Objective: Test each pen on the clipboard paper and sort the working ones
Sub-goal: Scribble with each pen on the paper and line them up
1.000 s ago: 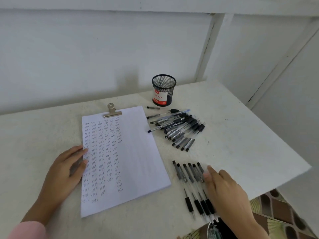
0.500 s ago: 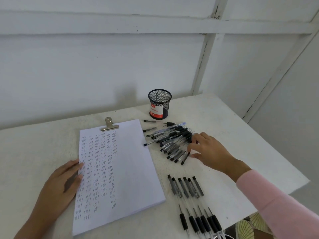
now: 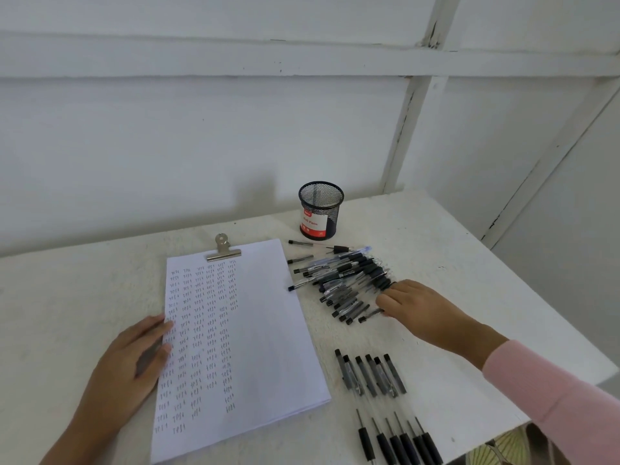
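The clipboard paper point(image 3: 255, 330), white and covered with columns of small handwritten marks, lies in the middle under a metal clip point(image 3: 223, 250). My left hand point(image 3: 131, 367) rests flat on its left edge. To its right lies a pile of several black-and-clear pens point(image 3: 345, 280). At the near right end of that pile my right hand point(image 3: 419, 308) pinches the end of one pen point(image 3: 367, 317), which lies slightly apart from the rest. Nearer to me, several pens lie side by side in a neat row point(image 3: 375, 377).
A black mesh pen cup point(image 3: 320, 209) with a red and white label stands behind the pile. Loose pen parts point(image 3: 300, 243) lie between cup and pile. The white table point(image 3: 453, 256) ends at its right edge close to my right sleeve. A wall runs behind.
My right hand has left the near row of pens, reached the far pile and taken hold of one pen at its near end. The left hand stayed on the paper.
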